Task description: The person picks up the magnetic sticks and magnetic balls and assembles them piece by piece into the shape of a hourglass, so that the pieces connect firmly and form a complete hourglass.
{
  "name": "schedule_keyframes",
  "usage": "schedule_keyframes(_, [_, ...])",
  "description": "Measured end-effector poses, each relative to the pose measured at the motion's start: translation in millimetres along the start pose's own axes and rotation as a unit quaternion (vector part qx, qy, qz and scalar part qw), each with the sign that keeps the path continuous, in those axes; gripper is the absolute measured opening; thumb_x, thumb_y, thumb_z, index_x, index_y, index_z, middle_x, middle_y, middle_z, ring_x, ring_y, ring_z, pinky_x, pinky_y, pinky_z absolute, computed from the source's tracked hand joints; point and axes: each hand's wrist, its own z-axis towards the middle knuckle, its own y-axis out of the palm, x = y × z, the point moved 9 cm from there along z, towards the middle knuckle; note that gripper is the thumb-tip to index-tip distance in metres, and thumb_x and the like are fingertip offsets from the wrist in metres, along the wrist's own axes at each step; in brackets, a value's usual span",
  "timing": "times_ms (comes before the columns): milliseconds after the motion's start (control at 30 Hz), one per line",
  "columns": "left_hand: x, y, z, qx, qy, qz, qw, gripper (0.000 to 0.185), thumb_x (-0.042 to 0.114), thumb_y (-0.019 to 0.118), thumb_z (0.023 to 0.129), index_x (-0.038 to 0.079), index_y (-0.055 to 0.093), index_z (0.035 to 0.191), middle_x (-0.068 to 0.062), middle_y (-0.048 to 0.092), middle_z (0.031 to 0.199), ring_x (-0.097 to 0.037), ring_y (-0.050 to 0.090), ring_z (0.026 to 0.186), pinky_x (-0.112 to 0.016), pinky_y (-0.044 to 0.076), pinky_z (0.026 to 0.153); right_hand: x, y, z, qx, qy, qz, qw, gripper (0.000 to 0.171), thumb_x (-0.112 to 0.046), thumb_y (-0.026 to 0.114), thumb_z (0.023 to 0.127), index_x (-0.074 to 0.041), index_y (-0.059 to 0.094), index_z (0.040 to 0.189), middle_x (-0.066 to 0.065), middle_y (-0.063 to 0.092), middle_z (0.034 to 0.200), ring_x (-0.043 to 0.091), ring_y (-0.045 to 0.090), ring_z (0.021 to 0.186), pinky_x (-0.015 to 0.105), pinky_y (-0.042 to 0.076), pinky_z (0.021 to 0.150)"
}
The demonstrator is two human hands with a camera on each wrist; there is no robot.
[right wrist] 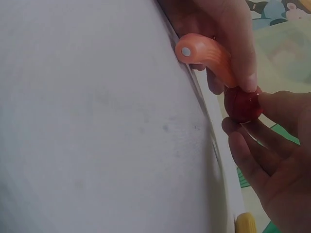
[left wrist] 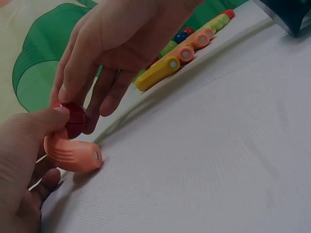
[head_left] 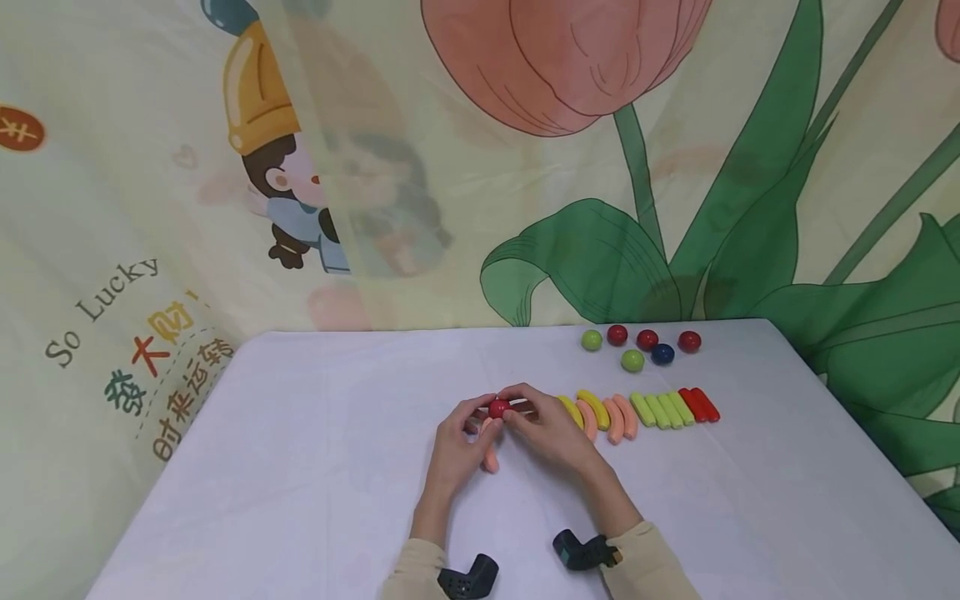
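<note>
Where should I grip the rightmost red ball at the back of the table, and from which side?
Pinch the rightmost red ball across its middle, as it is round with no handle. I'd bring the right hand from the near right: the dark blue ball lies close on its left, while no ball stands to its right.

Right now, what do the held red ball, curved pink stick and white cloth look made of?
Red ball: glossy, bright highlights; painted metal or plastic, can't tell.
Pink stick: likely moulded plastic, smooth sheen, ridged side, silvery disc in the end.
White cloth: probably woven fabric, matte, fine texture and creases.
</note>
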Motion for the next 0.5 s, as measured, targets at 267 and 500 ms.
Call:
schedule_keyframes(267, [0.5,-0.2,-0.6,0.001,0.005,0.007,1.0000,0.041,0.014,0.072,0.083,0.019,0.062,0.123,-0.001,0.066,0.104,-0.013,0.058,0.083,-0.023,0.048,0.076,4.5,-5.9,0.9,0.011,0.012,-0.015,1.000,0.024,-0.019,0.060,0.092,-0.024,0.060,0.116,-0.006,0.064,0.114,0.013,0.061,0.105,0.035,0.050,0.091])
schedule_keyframes(500, [1.4,1.3,-1.9,-0.004,0.012,0.038,0.9992,0.040,0.009,0.072,0.082,0.021,0.065,0.119,0.001,0.063,0.102,-0.011,0.056,0.083,-0.021,0.048,0.076,12.8,-31.4,-2.7,0.058,0.044,-0.050,0.996,0.022,-0.020,0.059,0.093,-0.019,0.061,0.114,-0.003,0.064,0.109,0.014,0.058,0.099,0.034,0.050,0.088])
